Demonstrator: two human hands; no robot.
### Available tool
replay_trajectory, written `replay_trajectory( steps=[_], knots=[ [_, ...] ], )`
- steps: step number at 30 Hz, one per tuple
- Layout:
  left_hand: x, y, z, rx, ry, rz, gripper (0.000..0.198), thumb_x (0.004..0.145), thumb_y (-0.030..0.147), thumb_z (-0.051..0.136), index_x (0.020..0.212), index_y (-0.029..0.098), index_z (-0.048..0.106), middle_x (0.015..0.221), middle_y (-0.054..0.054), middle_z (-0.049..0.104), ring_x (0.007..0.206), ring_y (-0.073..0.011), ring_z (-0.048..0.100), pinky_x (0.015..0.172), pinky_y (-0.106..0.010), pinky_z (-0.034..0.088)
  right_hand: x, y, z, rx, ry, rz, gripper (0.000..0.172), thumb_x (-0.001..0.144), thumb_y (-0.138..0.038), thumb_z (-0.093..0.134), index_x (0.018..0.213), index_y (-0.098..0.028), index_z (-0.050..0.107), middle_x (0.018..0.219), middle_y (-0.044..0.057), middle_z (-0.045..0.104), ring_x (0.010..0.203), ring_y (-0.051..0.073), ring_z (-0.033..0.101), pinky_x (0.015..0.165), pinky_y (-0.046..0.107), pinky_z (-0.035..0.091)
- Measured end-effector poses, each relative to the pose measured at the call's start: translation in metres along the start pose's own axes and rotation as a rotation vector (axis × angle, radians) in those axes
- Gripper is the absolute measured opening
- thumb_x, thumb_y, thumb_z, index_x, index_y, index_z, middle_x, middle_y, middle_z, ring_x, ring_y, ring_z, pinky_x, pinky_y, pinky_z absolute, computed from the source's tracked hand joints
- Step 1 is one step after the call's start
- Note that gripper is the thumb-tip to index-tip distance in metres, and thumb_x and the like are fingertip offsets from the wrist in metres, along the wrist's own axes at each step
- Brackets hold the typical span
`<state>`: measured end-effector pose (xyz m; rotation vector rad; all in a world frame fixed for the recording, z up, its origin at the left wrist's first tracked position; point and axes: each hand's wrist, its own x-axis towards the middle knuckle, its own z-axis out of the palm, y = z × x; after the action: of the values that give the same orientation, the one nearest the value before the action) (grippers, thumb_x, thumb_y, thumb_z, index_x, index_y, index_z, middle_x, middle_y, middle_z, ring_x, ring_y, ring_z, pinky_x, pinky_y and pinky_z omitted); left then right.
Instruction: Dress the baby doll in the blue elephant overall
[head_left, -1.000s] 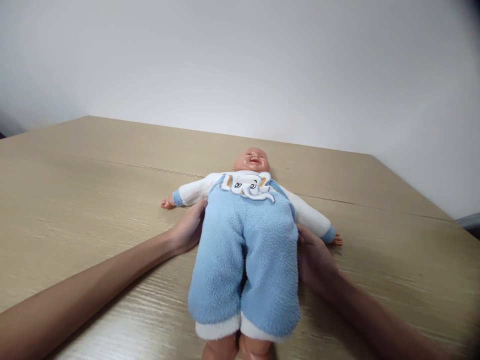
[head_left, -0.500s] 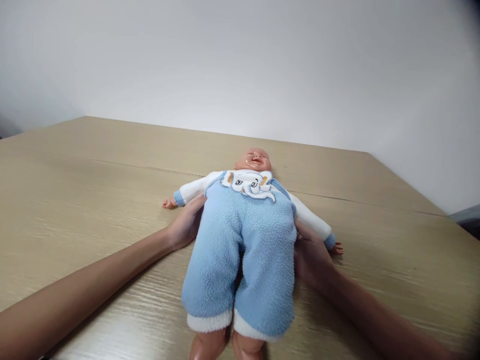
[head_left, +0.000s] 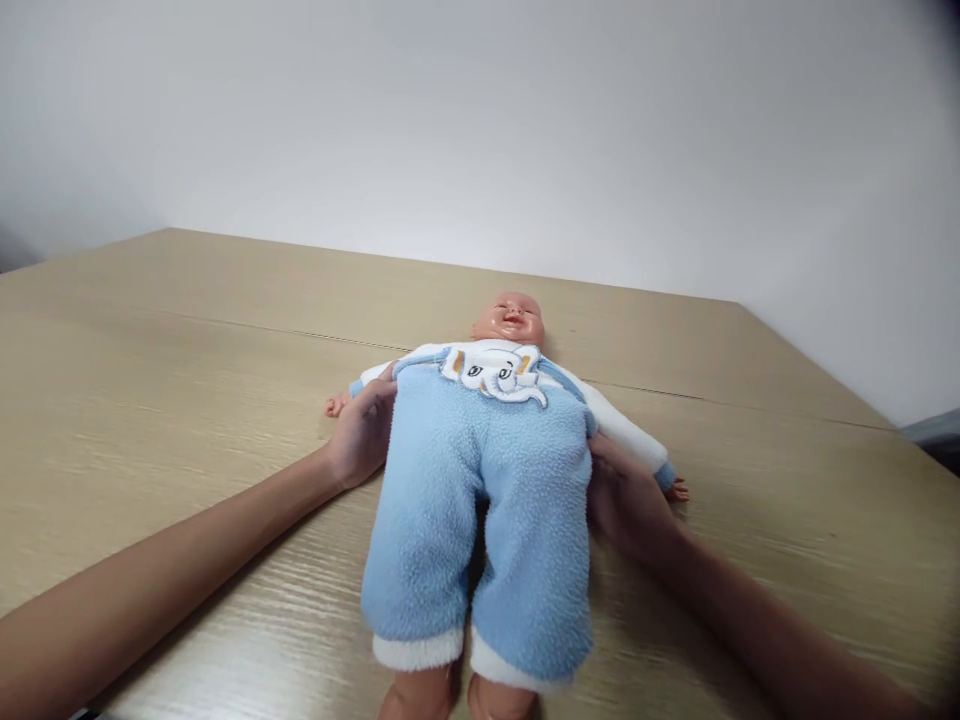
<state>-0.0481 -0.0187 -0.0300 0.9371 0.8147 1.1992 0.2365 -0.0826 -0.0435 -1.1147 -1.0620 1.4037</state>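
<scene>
A baby doll [head_left: 510,316] lies on its back, head away from me, arms out to the sides. It wears light blue fleece overalls [head_left: 442,500] with white leg cuffs, over white sleeves that end in blue. An embroidered white elephant's head [head_left: 495,372] covers the chest. My left hand [head_left: 364,430] holds the side of the overalls just below the doll's arm, where the fabric is drawn outward. On the opposite side, my right hand [head_left: 626,490] grips the overalls at the waist. Fingertips of both hands are hidden by the fleece.
The doll rests on a light wooden table [head_left: 187,400] with a seam running across it. Behind the table's far edge stands a pale wall [head_left: 480,130]. A dark object [head_left: 937,435] shows partly at the right edge.
My left hand has moved slightly up and outward, and the overalls' left side is stretched wider. My right hand has shifted slightly. The blue shoulder straps show more.
</scene>
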Motion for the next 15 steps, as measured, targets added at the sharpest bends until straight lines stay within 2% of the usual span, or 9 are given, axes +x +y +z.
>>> replay_trajectory(
  steps=[2, 6, 11, 15],
  knots=[
    [0.002, 0.0, -0.003, -0.032, -0.012, -0.028, 0.035, 0.077, 0.033, 0.064, 0.108, 0.02, 0.072, 0.115, -0.007, 0.079, 0.117, -0.0362, 0.069, 0.102, -0.049, 0.055, 0.001, 0.0, 0.001, 0.067, -0.017, 0.042, 0.024, 0.084, -0.037, 0.064, 0.106, -0.029, 0.069, 0.103, 0.006, 0.081, 0.115, 0.037, 0.073, 0.098, 0.051, 0.062],
    [0.007, 0.0, -0.008, -0.043, -0.039, -0.046, 0.039, 0.076, 0.031, 0.063, 0.111, 0.019, 0.074, 0.113, -0.009, 0.079, 0.114, -0.0357, 0.069, 0.099, -0.047, 0.053, 0.002, 0.001, -0.003, 0.091, -0.024, 0.052, 0.03, 0.077, -0.031, 0.065, 0.107, -0.028, 0.064, 0.103, 0.005, 0.078, 0.108, 0.035, 0.072, 0.096, 0.048, 0.059],
    [0.012, -0.006, -0.019, 0.034, -0.122, 0.054, 0.025, 0.079, 0.037, 0.072, 0.096, 0.019, 0.07, 0.099, -0.006, 0.073, 0.096, -0.0266, 0.065, 0.086, -0.036, 0.049, -0.001, 0.006, -0.015, 0.014, -0.018, -0.062, 0.017, 0.083, -0.028, 0.067, 0.099, -0.028, 0.062, 0.091, 0.0, 0.066, 0.092, 0.026, 0.064, 0.086, 0.037, 0.053],
    [0.013, -0.009, -0.026, 0.181, -0.152, 0.126, 0.028, 0.087, 0.044, 0.08, 0.093, 0.021, 0.064, 0.093, -0.001, 0.066, 0.086, -0.0196, 0.056, 0.078, -0.03, 0.042, -0.004, 0.001, -0.019, 0.0, -0.072, -0.124, 0.014, 0.092, -0.037, 0.067, 0.103, -0.029, 0.064, 0.102, 0.002, 0.07, 0.101, 0.028, 0.065, 0.088, 0.038, 0.054]
  ],
)
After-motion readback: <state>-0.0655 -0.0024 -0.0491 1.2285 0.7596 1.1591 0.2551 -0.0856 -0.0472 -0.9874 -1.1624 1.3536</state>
